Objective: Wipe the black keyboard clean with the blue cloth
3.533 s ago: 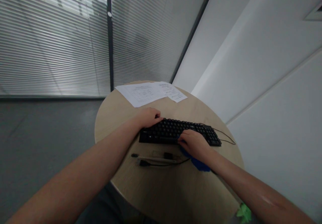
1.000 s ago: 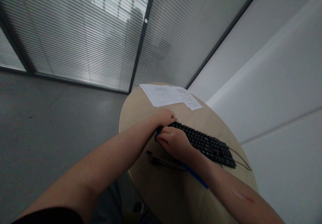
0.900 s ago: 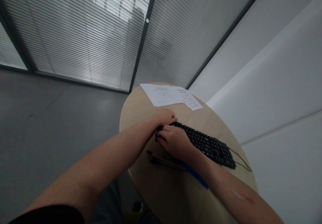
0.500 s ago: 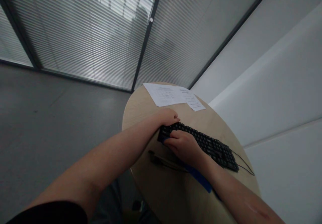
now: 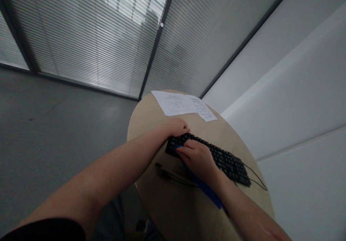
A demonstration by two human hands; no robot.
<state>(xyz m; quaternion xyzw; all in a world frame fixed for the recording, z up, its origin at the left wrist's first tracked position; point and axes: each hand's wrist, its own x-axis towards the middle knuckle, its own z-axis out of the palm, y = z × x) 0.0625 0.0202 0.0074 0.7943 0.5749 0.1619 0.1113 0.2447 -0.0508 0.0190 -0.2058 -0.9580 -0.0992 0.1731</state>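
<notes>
A black keyboard lies at a slant on the round wooden table. My left hand, its fingers curled, is at the keyboard's far left corner. Over the keyboard's left part, my right hand is closed on a blue cloth; a bit of blue shows at its fingertips and a longer strip hangs out beneath the wrist. Part of the keyboard is hidden under the right hand.
Printed sheets of paper lie at the table's far edge. A dark thin object with a cable is nearer the front. The keyboard's cable loops at the right. Beyond stand a glass partition with blinds and a white wall.
The view has shifted slightly, so table, keyboard and hands appear a little further left. The right hand's fingers have moved slightly over the keyboard, and more blue cloth shows at the fingertips.
</notes>
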